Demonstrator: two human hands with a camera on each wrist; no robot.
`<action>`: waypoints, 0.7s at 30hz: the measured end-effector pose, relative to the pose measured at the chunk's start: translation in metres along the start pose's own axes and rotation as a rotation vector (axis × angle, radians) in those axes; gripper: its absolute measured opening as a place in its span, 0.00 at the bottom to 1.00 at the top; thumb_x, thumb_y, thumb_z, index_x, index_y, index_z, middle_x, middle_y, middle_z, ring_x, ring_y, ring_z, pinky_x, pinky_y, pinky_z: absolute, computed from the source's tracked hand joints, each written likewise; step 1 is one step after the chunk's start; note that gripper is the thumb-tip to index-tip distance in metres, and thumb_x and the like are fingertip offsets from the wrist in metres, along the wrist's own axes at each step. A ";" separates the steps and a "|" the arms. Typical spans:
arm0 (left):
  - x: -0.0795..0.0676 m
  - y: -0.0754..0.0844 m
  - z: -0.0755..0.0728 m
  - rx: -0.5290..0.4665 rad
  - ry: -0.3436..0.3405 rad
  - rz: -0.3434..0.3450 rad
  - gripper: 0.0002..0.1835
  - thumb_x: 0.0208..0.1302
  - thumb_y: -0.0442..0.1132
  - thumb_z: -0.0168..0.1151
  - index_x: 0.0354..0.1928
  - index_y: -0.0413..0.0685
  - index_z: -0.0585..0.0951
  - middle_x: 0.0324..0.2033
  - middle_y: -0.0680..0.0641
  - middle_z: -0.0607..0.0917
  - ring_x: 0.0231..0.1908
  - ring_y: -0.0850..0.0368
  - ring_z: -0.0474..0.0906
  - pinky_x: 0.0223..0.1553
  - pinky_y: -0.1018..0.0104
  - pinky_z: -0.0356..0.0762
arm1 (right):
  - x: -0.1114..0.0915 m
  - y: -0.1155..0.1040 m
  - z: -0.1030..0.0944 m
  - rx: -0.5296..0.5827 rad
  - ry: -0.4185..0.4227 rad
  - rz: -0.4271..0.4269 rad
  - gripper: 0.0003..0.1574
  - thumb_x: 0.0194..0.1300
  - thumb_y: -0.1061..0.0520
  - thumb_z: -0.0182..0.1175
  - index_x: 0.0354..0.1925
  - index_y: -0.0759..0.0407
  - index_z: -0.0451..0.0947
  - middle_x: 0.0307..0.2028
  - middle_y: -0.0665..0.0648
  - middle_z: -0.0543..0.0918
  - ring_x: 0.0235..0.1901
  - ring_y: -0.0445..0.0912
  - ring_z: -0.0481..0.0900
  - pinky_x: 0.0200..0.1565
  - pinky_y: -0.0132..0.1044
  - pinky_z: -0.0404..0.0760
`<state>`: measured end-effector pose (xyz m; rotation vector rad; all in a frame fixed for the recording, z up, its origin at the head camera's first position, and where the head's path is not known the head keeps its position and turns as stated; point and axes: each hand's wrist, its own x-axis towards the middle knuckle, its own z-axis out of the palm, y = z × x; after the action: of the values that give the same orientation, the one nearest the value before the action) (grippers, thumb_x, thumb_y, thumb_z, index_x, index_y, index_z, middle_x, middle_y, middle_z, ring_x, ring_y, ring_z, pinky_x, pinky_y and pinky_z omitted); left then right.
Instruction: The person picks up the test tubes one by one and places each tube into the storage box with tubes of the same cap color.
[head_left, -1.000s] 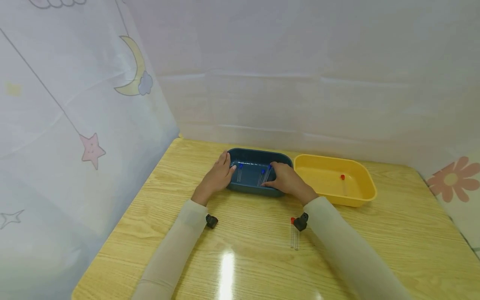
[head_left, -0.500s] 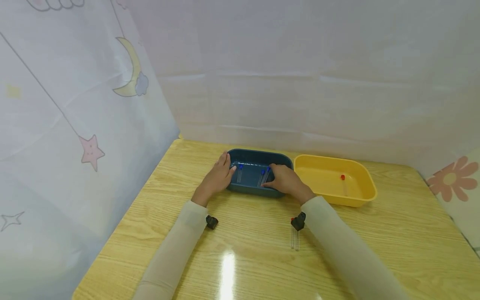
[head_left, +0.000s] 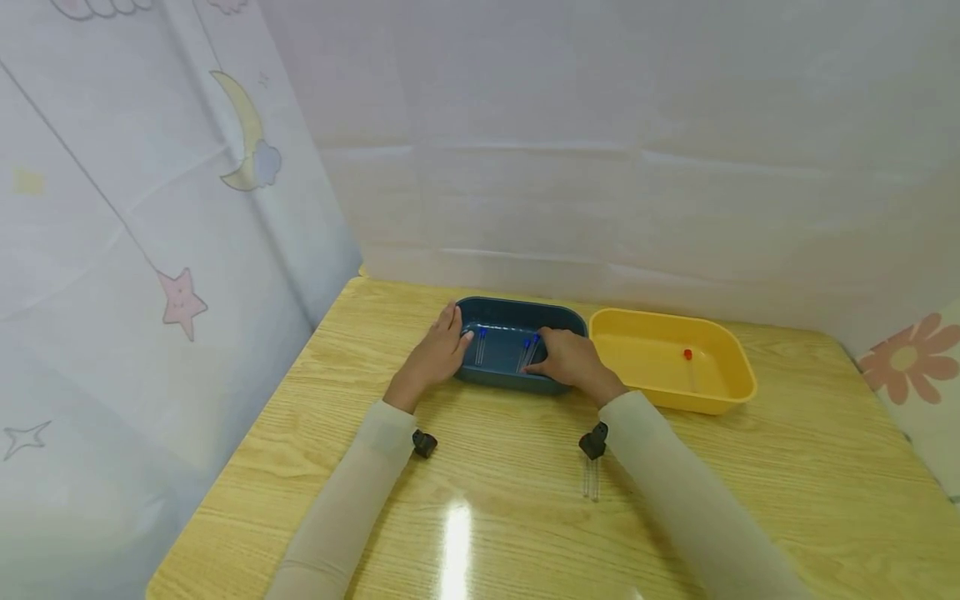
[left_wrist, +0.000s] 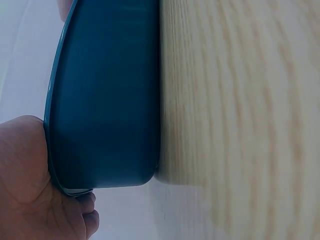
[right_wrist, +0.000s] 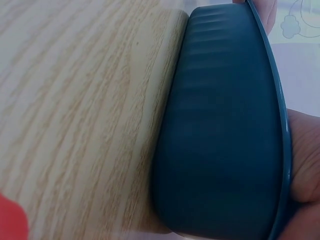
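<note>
A dark blue plastic tub stands on the table, with several clear blue-capped test tubes lying inside. My left hand holds the tub's left end, thumb inside the rim; in the left wrist view its fingers curl beneath the rim. Over the right end, my right hand reaches into the tub. Its thumb and index finger pinch the rightmost blue-capped test tube, which leans close beside another one. The right wrist view shows this hand behind the tub wall, its fingertips hidden.
A yellow tub sits right of the blue one, holding a red-capped test tube. More test tubes lie on the table under the right wrist, their caps covered by the wrist camera. Fabric walls enclose the back and left.
My right hand and forearm have shifted slightly left, and the rightmost blue-capped test tube has moved a little toward its neighbour. The left hand keeps its place on the tub.
</note>
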<state>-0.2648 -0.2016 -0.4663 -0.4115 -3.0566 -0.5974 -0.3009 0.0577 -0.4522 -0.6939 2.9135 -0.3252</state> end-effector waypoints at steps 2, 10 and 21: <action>0.000 0.000 0.000 0.000 0.006 -0.002 0.36 0.84 0.52 0.32 0.79 0.31 0.42 0.79 0.37 0.35 0.79 0.42 0.37 0.77 0.50 0.42 | 0.000 -0.001 0.000 -0.013 -0.002 0.003 0.57 0.56 0.31 0.72 0.70 0.66 0.70 0.56 0.64 0.84 0.48 0.57 0.85 0.49 0.53 0.84; 0.000 0.000 0.000 0.003 0.011 -0.009 0.36 0.85 0.51 0.33 0.79 0.31 0.42 0.80 0.37 0.35 0.79 0.43 0.37 0.77 0.51 0.42 | 0.001 -0.001 0.000 -0.034 -0.005 0.011 0.57 0.56 0.30 0.72 0.68 0.66 0.72 0.55 0.64 0.84 0.48 0.57 0.85 0.49 0.53 0.84; -0.001 0.001 0.000 -0.015 0.002 -0.005 0.36 0.84 0.52 0.32 0.79 0.32 0.41 0.80 0.38 0.34 0.79 0.45 0.34 0.77 0.51 0.41 | 0.002 -0.002 0.002 -0.065 0.012 0.027 0.53 0.55 0.31 0.74 0.64 0.66 0.75 0.50 0.63 0.86 0.43 0.54 0.86 0.44 0.51 0.86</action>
<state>-0.2636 -0.2008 -0.4662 -0.4040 -3.0541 -0.6206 -0.3017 0.0541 -0.4537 -0.6636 2.9540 -0.2342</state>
